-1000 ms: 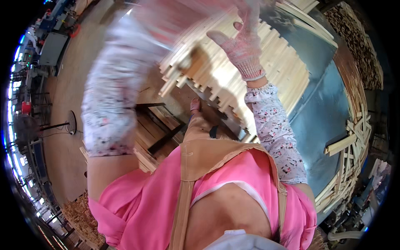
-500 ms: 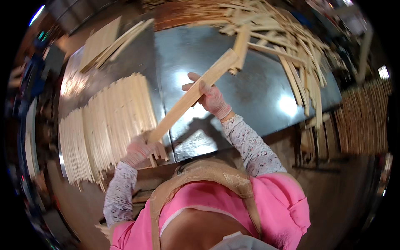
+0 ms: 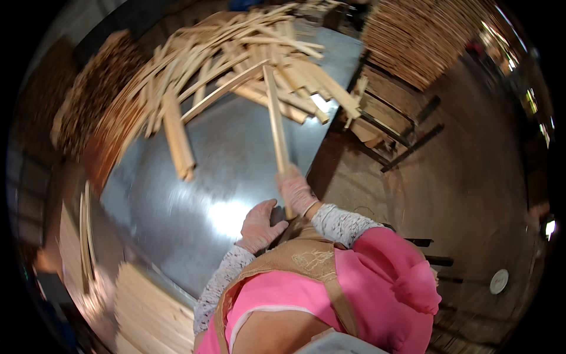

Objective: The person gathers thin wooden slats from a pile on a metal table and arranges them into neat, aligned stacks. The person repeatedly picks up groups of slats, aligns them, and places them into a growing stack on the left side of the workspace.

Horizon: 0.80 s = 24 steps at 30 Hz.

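Observation:
A long, narrow wooden strip (image 3: pixel 275 121) stands out from my right hand (image 3: pixel 298 192), whose gloved fingers are wrapped round it near its lower end. The far end of the strip reaches the edge of a loose heap of wooden strips (image 3: pixel 236 53). My left hand (image 3: pixel 259 227), also gloved, is just left of the strip's near end, thumb and fingers apart, with nothing in it. Both hands are above the near edge of a grey metal table (image 3: pixel 194 206). At the lower left lies a row of strips laid side by side (image 3: pixel 156 307).
A short bundle of strips (image 3: pixel 177 138) juts from the heap toward me. Tall stacks of wood (image 3: pixel 424 35) stand beyond the table, with a dark metal frame (image 3: pixel 383 127) by its right edge. A few boards (image 3: pixel 85 236) lie at the far left.
My view has swung to the right, toward the loose heap. The strip that both hands held is gone from them; my right hand now grips a strip near the heap, and my left has let go.

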### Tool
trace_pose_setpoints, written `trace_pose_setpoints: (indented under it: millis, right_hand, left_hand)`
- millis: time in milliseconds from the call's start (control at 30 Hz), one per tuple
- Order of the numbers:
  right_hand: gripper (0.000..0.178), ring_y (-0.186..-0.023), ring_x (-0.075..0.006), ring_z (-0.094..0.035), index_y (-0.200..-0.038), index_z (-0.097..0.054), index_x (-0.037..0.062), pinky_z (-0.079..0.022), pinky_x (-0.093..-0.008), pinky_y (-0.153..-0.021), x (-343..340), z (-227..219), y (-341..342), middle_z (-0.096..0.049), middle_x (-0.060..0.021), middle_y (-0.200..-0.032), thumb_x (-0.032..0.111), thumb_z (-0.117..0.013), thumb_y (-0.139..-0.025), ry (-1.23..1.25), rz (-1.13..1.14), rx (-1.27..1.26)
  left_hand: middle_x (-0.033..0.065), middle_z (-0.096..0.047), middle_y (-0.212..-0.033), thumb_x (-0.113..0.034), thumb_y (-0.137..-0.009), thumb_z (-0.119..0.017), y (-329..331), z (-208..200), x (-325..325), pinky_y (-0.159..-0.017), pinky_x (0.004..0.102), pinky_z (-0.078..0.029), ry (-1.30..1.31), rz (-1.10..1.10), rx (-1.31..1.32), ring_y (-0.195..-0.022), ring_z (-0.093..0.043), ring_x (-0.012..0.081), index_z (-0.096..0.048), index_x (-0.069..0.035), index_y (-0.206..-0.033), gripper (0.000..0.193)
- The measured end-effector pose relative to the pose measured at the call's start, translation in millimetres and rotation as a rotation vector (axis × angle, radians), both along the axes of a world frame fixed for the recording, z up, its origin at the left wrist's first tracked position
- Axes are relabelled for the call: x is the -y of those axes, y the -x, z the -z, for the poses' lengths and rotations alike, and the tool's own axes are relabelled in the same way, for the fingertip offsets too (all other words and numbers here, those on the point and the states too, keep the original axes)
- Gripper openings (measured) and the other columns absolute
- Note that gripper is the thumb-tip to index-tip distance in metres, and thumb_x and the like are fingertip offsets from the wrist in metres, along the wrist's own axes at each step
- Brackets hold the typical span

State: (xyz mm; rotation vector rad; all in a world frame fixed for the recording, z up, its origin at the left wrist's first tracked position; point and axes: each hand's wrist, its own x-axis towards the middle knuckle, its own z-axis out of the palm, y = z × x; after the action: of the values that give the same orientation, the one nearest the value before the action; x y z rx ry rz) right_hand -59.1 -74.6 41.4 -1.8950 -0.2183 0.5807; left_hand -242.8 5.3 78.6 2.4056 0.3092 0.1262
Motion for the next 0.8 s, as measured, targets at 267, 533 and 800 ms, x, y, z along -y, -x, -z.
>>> trace_pose_setpoints:
  millis: [267, 533, 800]
  right_hand:
    - [0.079, -0.126, -0.0500, -0.064, -0.149, -0.055, -0.0067, -0.052, -0.0480, -0.106, 210.3, 136.0, -463.7, -0.063, -0.0390, -0.137, 0.046, -0.074, -0.094, 0.210, 0.681, 0.301]
    - [0.057, -0.117, -0.0515, -0.068, -0.129, -0.072, 0.0079, -0.053, -0.0560, -0.099, 188.8, 289.4, -666.5, -0.074, -0.0320, -0.117, 0.053, -0.066, -0.094, 0.537, 0.640, 0.107]
    - [0.037, -0.126, -0.0311, -0.064, -0.142, -0.061, 0.0074, -0.052, -0.0418, -0.104, 210.3, 383.9, -720.2, -0.065, -0.0184, -0.139, 0.020, -0.052, -0.108, 0.268, -0.082, 0.058]
  left_hand:
    - [0.0208, -0.054, -0.132, -0.050, -0.083, -0.077, -230.0, 95.9, -2.4, -0.115, 0.0609, -0.034, -0.434, -0.006, -0.041, -0.129, -0.049, 0.0439, -0.061, -0.005, -0.135, 0.071]
    - [0.0262, -0.055, -0.136, -0.038, -0.080, -0.074, -296.2, 105.8, -23.1, -0.109, 0.0657, -0.039, -0.516, -0.104, 0.002, -0.128, -0.049, 0.0492, -0.061, -0.004, -0.131, 0.063]
    - [0.0227, -0.060, -0.128, -0.035, -0.079, -0.078, -367.9, 70.9, -33.9, -0.110, 0.0597, -0.047, -0.298, -0.262, -0.162, -0.125, -0.056, 0.0482, -0.065, -0.002, -0.122, 0.056]
